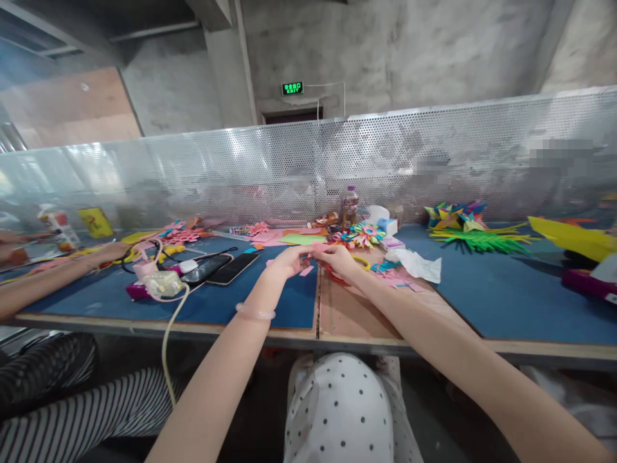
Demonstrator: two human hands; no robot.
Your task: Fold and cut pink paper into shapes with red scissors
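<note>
My left hand (290, 261) and my right hand (339, 258) meet over the table's middle, fingertips pinched close together. Between them shows a small piece of pink paper (319, 247), partly hidden by the fingers. A pink paper scrap (306, 271) lies under my left hand. Just past my right hand is a yellow ring-shaped thing (361, 262), and a red curved edge shows below that hand. Beyond the hands are flat pink and green paper sheets (303, 239) and a multicoloured folded-paper flower (366, 235).
Left are two phones (234, 268), a power strip (164, 283) with a hanging cord, and another person's arm (58, 273). A bottle (349, 209) stands behind. Crumpled white tissue (418, 265), paper scraps and green strips (482, 240) lie right. A perforated metal screen (385, 161) backs the table.
</note>
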